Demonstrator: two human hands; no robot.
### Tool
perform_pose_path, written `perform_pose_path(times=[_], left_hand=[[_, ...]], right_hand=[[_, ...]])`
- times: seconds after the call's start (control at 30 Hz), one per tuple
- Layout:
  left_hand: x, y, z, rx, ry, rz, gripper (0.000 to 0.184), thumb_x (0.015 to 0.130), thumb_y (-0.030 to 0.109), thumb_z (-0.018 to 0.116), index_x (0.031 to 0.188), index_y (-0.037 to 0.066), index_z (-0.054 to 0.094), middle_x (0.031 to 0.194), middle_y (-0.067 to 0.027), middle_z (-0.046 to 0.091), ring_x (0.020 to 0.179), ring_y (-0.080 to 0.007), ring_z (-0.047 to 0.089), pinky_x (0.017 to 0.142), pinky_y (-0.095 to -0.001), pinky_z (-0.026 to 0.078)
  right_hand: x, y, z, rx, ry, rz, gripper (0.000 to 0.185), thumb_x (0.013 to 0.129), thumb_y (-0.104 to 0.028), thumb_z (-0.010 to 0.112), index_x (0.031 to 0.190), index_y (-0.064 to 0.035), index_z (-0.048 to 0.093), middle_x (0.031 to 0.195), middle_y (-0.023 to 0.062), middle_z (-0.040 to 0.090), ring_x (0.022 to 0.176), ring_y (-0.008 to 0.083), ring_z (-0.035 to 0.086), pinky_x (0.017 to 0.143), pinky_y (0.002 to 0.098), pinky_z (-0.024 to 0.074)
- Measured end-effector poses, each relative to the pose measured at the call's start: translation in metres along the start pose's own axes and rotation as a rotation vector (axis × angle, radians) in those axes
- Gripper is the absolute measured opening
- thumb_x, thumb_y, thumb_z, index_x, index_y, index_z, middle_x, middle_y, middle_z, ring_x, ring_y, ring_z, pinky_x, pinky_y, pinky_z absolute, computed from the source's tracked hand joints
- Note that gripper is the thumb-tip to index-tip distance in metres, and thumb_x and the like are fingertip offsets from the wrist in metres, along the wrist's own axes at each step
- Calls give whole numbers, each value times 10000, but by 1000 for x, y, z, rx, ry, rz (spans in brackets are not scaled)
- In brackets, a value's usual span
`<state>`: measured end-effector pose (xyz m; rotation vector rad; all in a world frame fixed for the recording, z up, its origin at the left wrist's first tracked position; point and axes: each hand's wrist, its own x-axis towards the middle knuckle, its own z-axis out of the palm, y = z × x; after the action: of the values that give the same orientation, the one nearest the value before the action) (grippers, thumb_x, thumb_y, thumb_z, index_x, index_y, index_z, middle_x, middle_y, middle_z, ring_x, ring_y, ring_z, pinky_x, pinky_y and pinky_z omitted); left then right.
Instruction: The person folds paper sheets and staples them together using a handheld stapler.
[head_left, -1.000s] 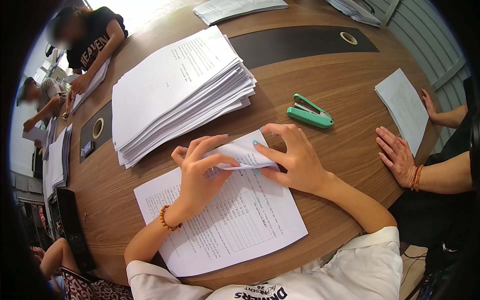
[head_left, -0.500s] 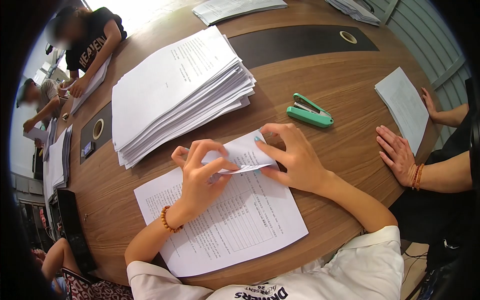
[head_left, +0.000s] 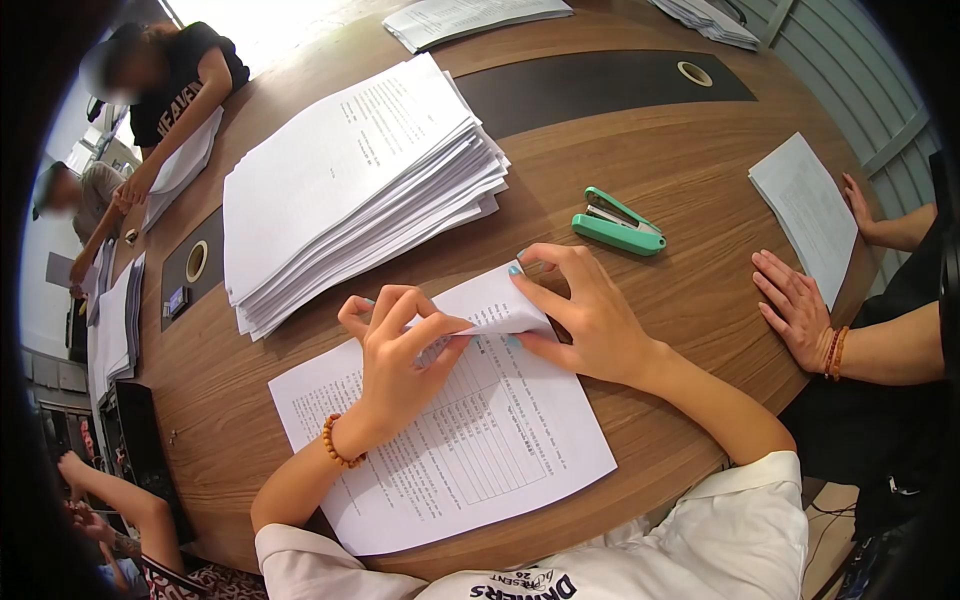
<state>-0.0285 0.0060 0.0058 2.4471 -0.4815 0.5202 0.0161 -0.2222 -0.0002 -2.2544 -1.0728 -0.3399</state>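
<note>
Printed sheets of paper (head_left: 500, 460) lie on the table in front of me, their far part bent up into a fold. My left hand (head_left: 395, 355) pinches the raised edge of the paper between thumb and fingers. At the far right corner, my right hand (head_left: 597, 318) holds the paper, with the thumb on the near side and the index finger at the top edge. Beyond my right hand lies a green stapler (head_left: 618, 232), its arm raised from its base. A tall stack of printed papers (head_left: 340, 180) stands just past my left hand.
To the right, another person's hand (head_left: 795, 310) rests beside a sheaf of papers (head_left: 805, 205). Across the table at left, a person (head_left: 185, 100) leans over papers. More papers (head_left: 480, 18) lie at the far edge. A round cable hole (head_left: 695, 74) sits in the dark strip.
My hands stay nearly in place on the paper, with the raised fold slightly shifted. At the far left, the other people's arms have moved; an arm at lower left has risen.
</note>
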Motion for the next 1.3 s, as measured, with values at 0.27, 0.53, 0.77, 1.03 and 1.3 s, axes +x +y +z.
perform_pose_path(times=[0.27,0.53,0.77,1.03,1.3], left_hand=[[1,-1,1,-22,-37,31,226,631,70,811,783,186,691,901,40,625,946,-133,549,894,-428,192],[2,0,-1,-14,10,148,285,545,-1,766,674,151,562,764,37,551,812,-127,528,829,-405,194],[4,0,1,-41,-39,161,297,543,-18,741,723,139,564,761,39,561,817,-132,533,814,-383,230],[12,1,7,-97,-120,136,669,681,-6,692,1316,62,492,1046,-104,562,914,-211,522,831,-348,339],[16,0,8,-95,-181,127,655,690,4,662,1320,45,485,1024,-91,558,904,-210,507,833,-352,336]], right_hand=[[1,-5,0,-13,88,-105,446,636,-113,785,1047,-37,630,1203,124,489,944,259,508,826,363,448],[-2,5,-2,68,147,-345,220,646,-79,743,845,-75,650,767,-4,581,752,169,566,651,289,435],[-3,11,2,94,170,-411,245,603,-36,754,833,-73,680,811,12,609,709,159,566,598,279,415],[-2,11,2,215,162,-41,463,724,-54,717,1157,21,569,736,91,573,656,229,545,595,337,460],[2,11,4,399,89,206,450,797,-76,666,1215,40,548,775,139,590,642,244,550,599,323,460]])
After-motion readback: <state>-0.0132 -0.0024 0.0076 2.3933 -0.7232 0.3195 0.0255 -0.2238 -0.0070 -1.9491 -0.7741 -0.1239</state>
